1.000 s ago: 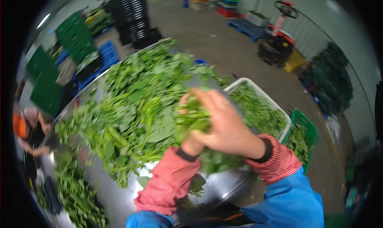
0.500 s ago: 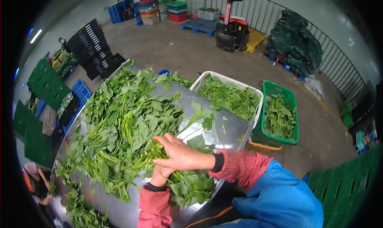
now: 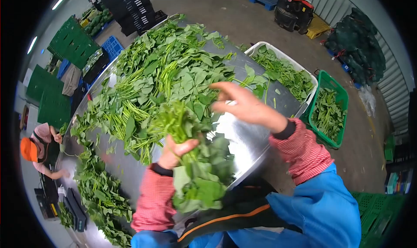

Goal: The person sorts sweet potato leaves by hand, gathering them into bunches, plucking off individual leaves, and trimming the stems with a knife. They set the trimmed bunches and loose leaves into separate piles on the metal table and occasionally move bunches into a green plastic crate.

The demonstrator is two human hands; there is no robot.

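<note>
Item: a bunch of leafy greens (image 3: pixel 197 178), located just below the centre of view, over the near edge of the bench (image 3: pixel 247 139). Directions are taken from the bunch, with twelve o'clock at the top of the view. Stem ends point to eleven; leaves hang towards five or six. Whether any leaf rests on the bench cannot be told.

Handling, as judged: light, with fairly pliant stems that may snap if bent sharply. Leaves are broad, soft and easily bruised or torn. Surface moisture cannot be determined, so slipperiness is unconfirmed; loose stems could slide out of a slack grip. The sound place to take hold is around the gathered stems, clear of the leaves.

Left hand (image 3: pixel 176 150): closed around the stems, thumb laid across them; the bunch is in its grasp. Right hand (image 3: pixel 247 107): at about one o'clock, well open, thumb and fingers parted, apart from the bunch; no held item is visible.

Surroundings: a heap of greens (image 3: pixel 160 78) spreads across the bench from ten to twelve. A white crate (image 3: pixel 309 79) of greens stands between one and two.
</note>
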